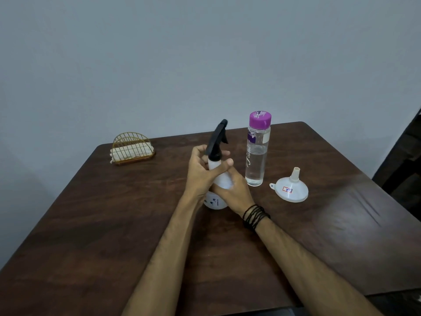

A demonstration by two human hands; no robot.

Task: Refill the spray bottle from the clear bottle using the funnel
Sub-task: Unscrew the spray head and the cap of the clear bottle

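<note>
A white spray bottle [218,176] with a black trigger head [218,140] stands upright near the middle of the dark wooden table [114,224]. My left hand [200,172] wraps around its neck just under the black head. My right hand [234,188] grips the white body lower down. Right of it stands the clear bottle [257,156], capped with a purple lid [260,118] and roughly half full of clear liquid. A white funnel [290,189] lies upside down on the table further right, spout pointing up.
A gold wire holder [132,148] with white napkins sits at the table's back left. A dark chair [401,160] stands off the right edge. A grey wall rises behind the table.
</note>
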